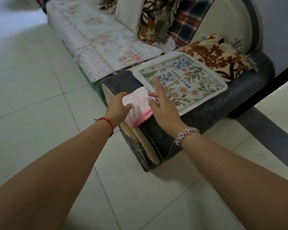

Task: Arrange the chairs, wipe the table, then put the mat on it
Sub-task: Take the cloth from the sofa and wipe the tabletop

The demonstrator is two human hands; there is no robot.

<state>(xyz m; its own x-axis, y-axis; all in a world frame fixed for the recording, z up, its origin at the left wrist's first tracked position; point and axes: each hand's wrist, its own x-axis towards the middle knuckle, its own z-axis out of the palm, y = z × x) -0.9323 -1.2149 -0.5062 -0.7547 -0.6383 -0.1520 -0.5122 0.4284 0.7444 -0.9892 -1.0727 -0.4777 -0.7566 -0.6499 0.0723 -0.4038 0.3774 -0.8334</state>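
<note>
The left hand (118, 105), a red thread at its wrist, curls its fingers over the near edge of the pink-trimmed cloth (138, 108) on the dark sofa arm (206, 113). The right hand (163, 107) is spread – thumb at the cloth, forefinger stretched over the floral mat (186, 82) – which lies flat on that same arm, just beside the cloth.

1. floral mat (189, 80) lies flat on the dark sofa arm (236, 100).
2. left hand (118, 105) grips a pink-edged white cloth (140, 107) beside the mat.
3. right hand (163, 110), fingers spread, is over the mat's near edge.
</note>
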